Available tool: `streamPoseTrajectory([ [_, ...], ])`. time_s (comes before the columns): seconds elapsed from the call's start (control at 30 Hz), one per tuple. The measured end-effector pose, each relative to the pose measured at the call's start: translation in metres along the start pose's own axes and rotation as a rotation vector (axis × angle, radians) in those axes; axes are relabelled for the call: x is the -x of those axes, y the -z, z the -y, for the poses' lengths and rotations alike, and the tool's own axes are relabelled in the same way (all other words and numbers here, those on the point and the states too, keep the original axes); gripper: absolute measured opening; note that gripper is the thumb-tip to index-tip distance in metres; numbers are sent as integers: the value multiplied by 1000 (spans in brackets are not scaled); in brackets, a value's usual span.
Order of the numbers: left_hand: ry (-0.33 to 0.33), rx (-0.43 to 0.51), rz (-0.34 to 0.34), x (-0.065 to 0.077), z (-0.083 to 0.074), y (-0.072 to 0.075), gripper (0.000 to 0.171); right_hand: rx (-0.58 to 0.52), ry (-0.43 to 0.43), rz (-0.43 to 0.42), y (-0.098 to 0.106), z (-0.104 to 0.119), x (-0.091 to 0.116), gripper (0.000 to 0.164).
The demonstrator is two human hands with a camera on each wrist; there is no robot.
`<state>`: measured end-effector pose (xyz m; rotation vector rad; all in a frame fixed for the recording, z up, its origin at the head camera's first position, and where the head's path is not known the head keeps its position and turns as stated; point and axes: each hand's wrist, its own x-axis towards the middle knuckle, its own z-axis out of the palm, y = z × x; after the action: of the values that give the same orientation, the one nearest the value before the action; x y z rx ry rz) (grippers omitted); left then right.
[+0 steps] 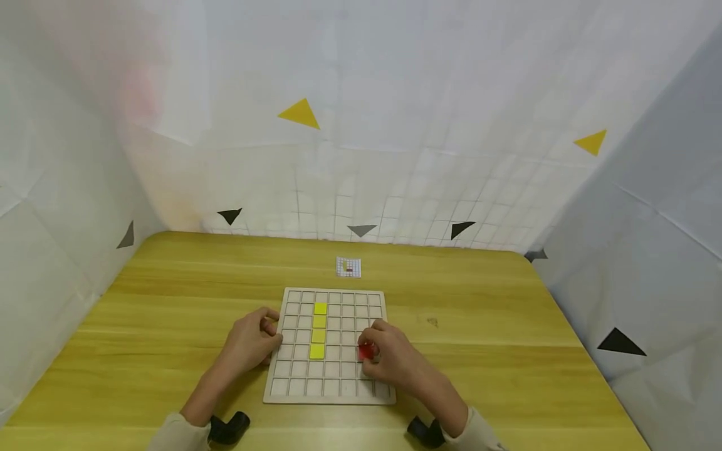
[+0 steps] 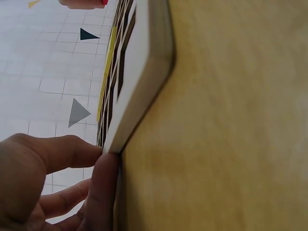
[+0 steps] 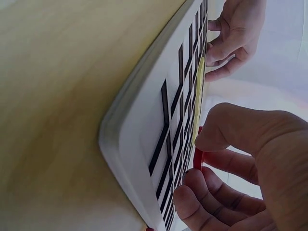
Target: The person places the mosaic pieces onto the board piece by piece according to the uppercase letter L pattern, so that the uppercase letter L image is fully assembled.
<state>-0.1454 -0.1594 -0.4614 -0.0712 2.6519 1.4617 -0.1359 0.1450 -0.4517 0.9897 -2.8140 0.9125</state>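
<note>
A pale grid board (image 1: pixel 333 401) lies on the table, and several yellow square tiles (image 1: pixel 318 336) form one column in its cells. My right hand (image 1: pixel 393 356) pinches a red square tile (image 1: pixel 366 352) over the right part of the board. The same red tile (image 3: pixel 198 159) shows edge-on between thumb and fingers in the right wrist view; whether it touches the board I cannot tell. At the board's left edge, my left hand (image 1: pixel 248 338) grips the rim, with fingertips (image 2: pixel 111 166) against its side in the left wrist view.
A small card (image 1: pixel 348 267) printed with a coloured grid lies behind the board. White sheets (image 1: pixel 361 156) with triangle stickers enclose the wooden table (image 1: pixel 479 300). Black curved pieces (image 1: pixel 230 428) sit by both wrists. A red bit (image 3: pixel 149 229) peeks out past the board's edge in the right wrist view.
</note>
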Motion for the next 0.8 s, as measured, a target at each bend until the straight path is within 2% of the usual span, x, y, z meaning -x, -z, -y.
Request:
streamPoseTrajectory([
  [0.3,-1,-7,-5,0,1,-1,39,27,54,-29,-6,4,-4,23],
  [0.8,-7,-2,-7,-1,1,0,39,19,30,3,-13,14,-15,24],
])
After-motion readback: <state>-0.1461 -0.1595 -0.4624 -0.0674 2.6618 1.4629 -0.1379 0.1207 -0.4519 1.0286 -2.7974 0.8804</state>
